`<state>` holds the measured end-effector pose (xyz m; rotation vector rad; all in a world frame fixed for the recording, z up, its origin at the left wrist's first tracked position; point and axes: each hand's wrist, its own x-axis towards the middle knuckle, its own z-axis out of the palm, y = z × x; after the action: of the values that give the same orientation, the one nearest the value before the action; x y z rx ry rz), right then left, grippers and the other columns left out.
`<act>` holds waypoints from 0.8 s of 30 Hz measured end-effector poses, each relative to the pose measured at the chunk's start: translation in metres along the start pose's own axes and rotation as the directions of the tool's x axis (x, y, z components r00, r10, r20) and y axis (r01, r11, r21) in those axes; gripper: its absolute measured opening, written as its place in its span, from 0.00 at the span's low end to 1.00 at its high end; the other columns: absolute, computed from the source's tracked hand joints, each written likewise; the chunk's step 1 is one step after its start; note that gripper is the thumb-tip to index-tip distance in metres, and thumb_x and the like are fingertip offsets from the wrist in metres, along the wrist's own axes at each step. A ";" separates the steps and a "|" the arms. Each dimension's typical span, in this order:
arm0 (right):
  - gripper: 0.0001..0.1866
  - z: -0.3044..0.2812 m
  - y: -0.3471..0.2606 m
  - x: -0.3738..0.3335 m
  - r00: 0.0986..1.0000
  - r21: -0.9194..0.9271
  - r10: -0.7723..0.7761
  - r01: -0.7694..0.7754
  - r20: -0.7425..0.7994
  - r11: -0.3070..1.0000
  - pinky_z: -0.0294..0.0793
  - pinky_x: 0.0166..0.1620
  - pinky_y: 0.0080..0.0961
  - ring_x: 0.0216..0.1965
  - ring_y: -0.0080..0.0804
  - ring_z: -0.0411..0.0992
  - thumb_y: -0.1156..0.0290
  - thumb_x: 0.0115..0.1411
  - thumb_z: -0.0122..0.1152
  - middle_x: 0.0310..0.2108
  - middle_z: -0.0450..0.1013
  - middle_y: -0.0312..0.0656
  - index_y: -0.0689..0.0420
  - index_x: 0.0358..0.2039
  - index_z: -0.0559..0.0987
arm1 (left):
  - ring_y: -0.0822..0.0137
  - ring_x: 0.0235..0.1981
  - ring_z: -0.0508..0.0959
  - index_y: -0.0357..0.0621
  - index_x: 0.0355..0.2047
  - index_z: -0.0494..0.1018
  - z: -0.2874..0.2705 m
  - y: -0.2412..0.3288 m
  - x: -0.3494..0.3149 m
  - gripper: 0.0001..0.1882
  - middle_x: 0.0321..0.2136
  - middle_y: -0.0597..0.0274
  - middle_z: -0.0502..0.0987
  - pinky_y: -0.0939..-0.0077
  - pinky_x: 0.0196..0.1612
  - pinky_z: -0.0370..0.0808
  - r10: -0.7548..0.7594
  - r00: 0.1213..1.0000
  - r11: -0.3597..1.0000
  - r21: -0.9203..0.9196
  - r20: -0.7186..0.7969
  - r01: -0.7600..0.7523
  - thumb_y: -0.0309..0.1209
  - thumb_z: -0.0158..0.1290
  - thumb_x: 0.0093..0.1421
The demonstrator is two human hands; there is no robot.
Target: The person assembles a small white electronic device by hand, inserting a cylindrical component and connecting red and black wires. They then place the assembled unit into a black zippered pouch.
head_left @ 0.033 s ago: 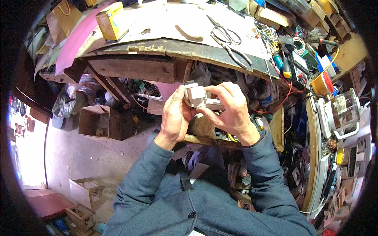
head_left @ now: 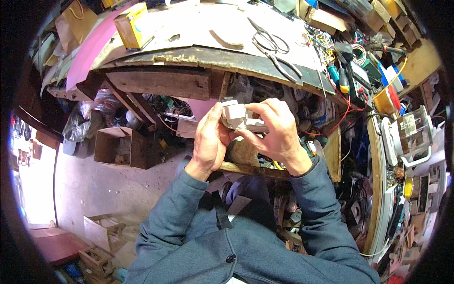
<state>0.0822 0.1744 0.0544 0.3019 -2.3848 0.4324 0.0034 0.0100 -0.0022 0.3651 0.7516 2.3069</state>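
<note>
Fingers point(head_left: 213, 118) of both hands are grasping a white plastic device point(head_left: 234, 113), the left hand point(head_left: 209, 144) cradling its left side, the right hand point(head_left: 281, 135) pinching its right part between thumb and fingertips. Just below the fingers, a tan rounded thing of unclear kind is showing, and a wooden rail point(head_left: 255, 171) is crossing, bounding the room toward the body. Beyond the fingertips, the front edge of a workbench point(head_left: 213, 53) is curving across. Left of the fingers, a grey floor point(head_left: 118, 189) is stretching sideways, with a brown carton point(head_left: 106, 149) standing in the way. Right of them, red leads point(head_left: 348, 113) are drooping past the bench edge. Farther beyond, pliers point(head_left: 279, 65) are lying near that edge, scissors point(head_left: 265, 38) are resting behind them, and a yellow box point(head_left: 135, 28) is standing far to the fingers' left.
</note>
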 end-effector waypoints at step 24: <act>0.27 -0.023 0.018 0.000 0.669 0.788 0.430 -0.433 0.607 -0.438 0.68 0.32 0.22 0.27 0.19 0.63 0.54 0.76 0.48 0.28 0.68 0.30 0.63 0.62 0.73 | 0.62 0.51 0.81 0.39 0.57 0.69 0.007 -0.001 0.001 0.20 0.49 0.56 0.79 0.59 0.57 0.81 0.003 0.998 1.000 0.016 -0.070 -0.002 0.43 0.44 0.77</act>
<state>0.0894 0.1994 0.0667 -0.1753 -1.2672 2.8112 0.0063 0.0138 0.0030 0.2937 0.8041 2.3275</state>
